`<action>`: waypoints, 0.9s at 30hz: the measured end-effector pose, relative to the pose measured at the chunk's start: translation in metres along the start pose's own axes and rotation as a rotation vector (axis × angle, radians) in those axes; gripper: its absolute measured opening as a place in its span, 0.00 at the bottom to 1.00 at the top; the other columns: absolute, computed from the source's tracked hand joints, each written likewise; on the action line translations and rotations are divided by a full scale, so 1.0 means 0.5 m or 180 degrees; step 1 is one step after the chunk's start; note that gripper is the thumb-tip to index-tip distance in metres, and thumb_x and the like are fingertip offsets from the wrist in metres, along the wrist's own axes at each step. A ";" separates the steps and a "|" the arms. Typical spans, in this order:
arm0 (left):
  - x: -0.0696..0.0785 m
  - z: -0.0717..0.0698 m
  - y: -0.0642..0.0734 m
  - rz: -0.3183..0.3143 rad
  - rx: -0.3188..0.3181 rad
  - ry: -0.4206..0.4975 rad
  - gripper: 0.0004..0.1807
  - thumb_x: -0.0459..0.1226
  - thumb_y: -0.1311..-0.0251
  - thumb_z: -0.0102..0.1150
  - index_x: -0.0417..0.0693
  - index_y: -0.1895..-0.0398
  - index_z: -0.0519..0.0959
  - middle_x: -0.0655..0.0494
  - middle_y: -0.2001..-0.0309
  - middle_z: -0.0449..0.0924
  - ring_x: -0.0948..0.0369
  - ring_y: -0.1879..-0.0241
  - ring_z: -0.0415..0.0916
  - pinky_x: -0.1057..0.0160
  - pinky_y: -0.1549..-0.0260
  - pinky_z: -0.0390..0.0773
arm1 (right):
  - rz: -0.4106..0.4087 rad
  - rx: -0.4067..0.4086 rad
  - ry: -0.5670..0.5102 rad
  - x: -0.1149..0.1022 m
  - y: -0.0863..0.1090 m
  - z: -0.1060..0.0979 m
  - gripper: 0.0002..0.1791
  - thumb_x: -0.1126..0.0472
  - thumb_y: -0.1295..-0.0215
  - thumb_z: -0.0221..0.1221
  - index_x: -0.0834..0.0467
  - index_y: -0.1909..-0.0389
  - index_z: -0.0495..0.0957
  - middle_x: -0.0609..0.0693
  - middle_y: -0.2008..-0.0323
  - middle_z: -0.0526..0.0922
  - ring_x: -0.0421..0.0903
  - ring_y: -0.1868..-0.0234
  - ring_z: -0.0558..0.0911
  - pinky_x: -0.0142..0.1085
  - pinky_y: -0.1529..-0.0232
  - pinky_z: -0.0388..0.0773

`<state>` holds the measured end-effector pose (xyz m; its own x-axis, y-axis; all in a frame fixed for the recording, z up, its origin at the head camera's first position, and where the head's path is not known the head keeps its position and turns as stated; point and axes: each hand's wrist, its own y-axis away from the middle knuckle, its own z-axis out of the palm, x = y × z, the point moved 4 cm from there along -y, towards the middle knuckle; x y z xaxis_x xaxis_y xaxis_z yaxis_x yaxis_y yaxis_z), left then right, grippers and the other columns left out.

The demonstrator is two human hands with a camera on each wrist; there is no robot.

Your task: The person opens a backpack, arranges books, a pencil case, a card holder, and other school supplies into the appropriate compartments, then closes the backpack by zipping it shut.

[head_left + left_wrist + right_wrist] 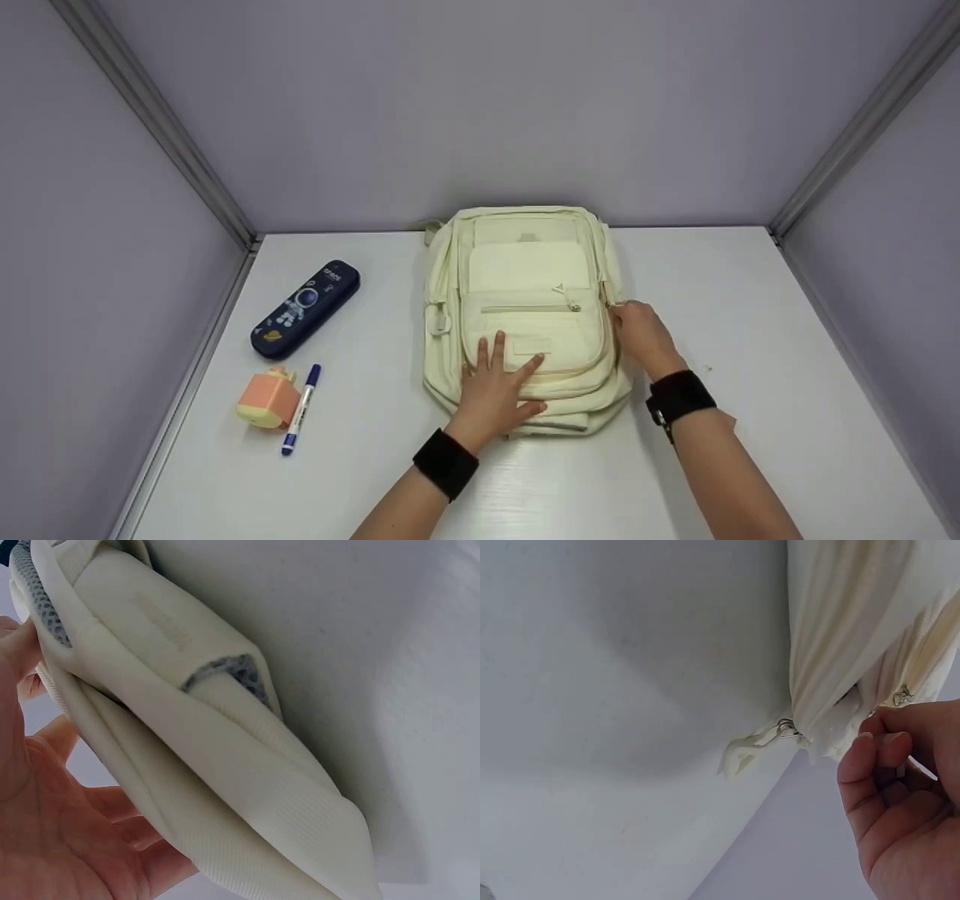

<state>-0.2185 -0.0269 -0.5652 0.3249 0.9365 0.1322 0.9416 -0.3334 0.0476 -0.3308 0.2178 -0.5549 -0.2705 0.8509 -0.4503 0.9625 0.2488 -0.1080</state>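
Observation:
A cream backpack lies front side up in the middle of the white table, its top toward the back wall. My left hand rests on the lower front of it, fingers spread. In the left wrist view, the palm faces the bag's folded lower edge. At the bag's right side, my right hand pinches a zipper pull with thumb and fingertips; the pull is mostly hidden by them. Its metal slider shows just above the fingertips. A second zipper pull dangles loose beside the bag.
On the left of the table lies a dark blue pencil case with an astronaut print. Below it are an orange and yellow box-shaped item and a blue-capped marker. Grey panels enclose the back and both sides.

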 end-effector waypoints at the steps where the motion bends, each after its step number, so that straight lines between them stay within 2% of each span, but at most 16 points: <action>1: 0.000 0.000 0.000 0.0000 -0.0001 0.0005 0.40 0.71 0.41 0.47 0.80 0.25 0.55 0.35 0.24 0.37 0.34 0.28 0.40 0.32 0.44 0.65 | -0.0008 -0.0014 0.0001 -0.002 0.003 0.001 0.11 0.70 0.29 0.53 0.70 0.56 0.83 0.64 0.66 0.82 0.58 0.65 0.82 0.47 0.68 0.76; 7: -0.001 0.001 0.000 0.0003 -0.0018 0.0067 0.40 0.70 0.41 0.47 0.80 0.25 0.55 0.35 0.24 0.37 0.33 0.28 0.39 0.32 0.44 0.65 | 0.0048 -0.0154 0.0037 -0.010 0.029 0.003 0.11 0.69 0.28 0.53 0.69 0.62 0.83 0.61 0.72 0.80 0.54 0.70 0.80 0.47 0.70 0.75; 9: -0.001 0.001 0.000 0.0005 -0.0012 0.0072 0.40 0.70 0.41 0.47 0.80 0.25 0.55 0.35 0.24 0.37 0.33 0.28 0.39 0.32 0.45 0.65 | 0.0027 -0.0185 0.0048 -0.012 0.041 0.003 0.11 0.69 0.28 0.53 0.68 0.60 0.84 0.59 0.73 0.80 0.52 0.72 0.78 0.46 0.71 0.75; 14: -0.002 0.001 0.000 0.0010 0.0025 0.0081 0.40 0.70 0.42 0.48 0.79 0.25 0.56 0.35 0.24 0.37 0.33 0.28 0.40 0.32 0.45 0.66 | -0.0049 -0.0185 0.0086 -0.017 0.071 0.003 0.10 0.71 0.30 0.53 0.66 0.66 0.83 0.56 0.76 0.78 0.50 0.74 0.75 0.45 0.72 0.72; 19: -0.001 0.001 -0.001 -0.0005 0.0009 0.0097 0.40 0.70 0.42 0.48 0.79 0.25 0.56 0.36 0.24 0.37 0.34 0.28 0.39 0.32 0.45 0.65 | 0.0077 -0.0287 -0.0089 -0.020 0.101 0.002 0.11 0.74 0.34 0.53 0.63 0.71 0.83 0.51 0.81 0.73 0.46 0.78 0.68 0.39 0.76 0.66; 22: -0.002 0.001 -0.001 -0.0028 -0.0015 0.0088 0.40 0.70 0.42 0.48 0.80 0.25 0.55 0.36 0.24 0.37 0.34 0.27 0.39 0.32 0.44 0.65 | 0.0167 -0.0305 -0.0249 -0.022 0.117 0.000 0.12 0.74 0.36 0.52 0.63 0.70 0.85 0.48 0.84 0.69 0.44 0.80 0.63 0.36 0.78 0.62; 27: -0.001 0.001 -0.002 -0.0022 0.0000 0.0119 0.40 0.70 0.42 0.49 0.79 0.26 0.56 0.36 0.24 0.37 0.34 0.27 0.39 0.32 0.45 0.65 | 0.0296 -0.0366 -0.0422 -0.026 0.141 -0.004 0.12 0.69 0.35 0.54 0.63 0.69 0.86 0.44 0.86 0.66 0.42 0.84 0.62 0.35 0.80 0.61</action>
<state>-0.2194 -0.0271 -0.5657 0.3148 0.9340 0.1687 0.9438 -0.3268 0.0485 -0.2594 0.2254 -0.5547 -0.1683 0.8062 -0.5671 0.9725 0.2297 0.0379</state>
